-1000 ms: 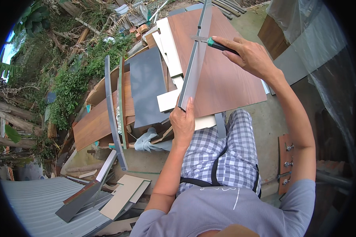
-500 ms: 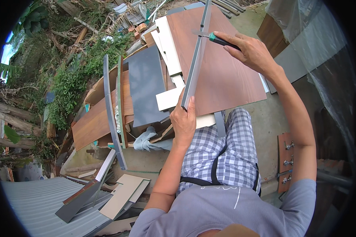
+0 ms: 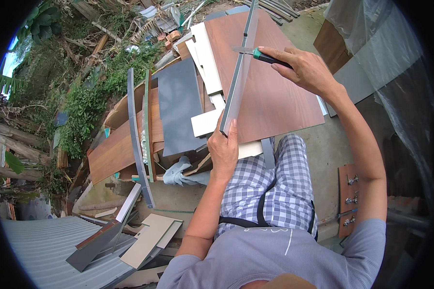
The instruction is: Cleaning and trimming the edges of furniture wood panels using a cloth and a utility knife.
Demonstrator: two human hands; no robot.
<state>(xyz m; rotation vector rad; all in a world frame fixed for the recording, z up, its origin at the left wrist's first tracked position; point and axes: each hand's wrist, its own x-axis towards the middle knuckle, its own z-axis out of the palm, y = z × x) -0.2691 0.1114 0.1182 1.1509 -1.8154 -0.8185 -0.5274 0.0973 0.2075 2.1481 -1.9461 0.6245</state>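
My left hand (image 3: 223,149) grips the near end of a long, narrow grey strip (image 3: 237,79) that stands on edge and slants up and away. In my right hand (image 3: 306,67) is a utility knife (image 3: 265,56) with a black and green handle. Its blade lies across the upper edge of the strip, pointing left. Under both hands a wide brown wood-grain panel (image 3: 279,91) rests in front of my knees. White board pieces (image 3: 208,58) lie along its left side, one of them a short white block (image 3: 205,124) near my left hand.
A dark grey panel (image 3: 178,101) and brown boards lie to the left, with a long curved grey strip (image 3: 136,130) across them. Offcuts (image 3: 149,236) sit on corrugated sheet (image 3: 58,245) at lower left. Plastic sheeting (image 3: 395,43) hangs at right, above a board with metal fittings (image 3: 348,197).
My right hand has drawn the knife a short way toward me along the strip's edge. The left hand keeps its grip in nearly the same place.
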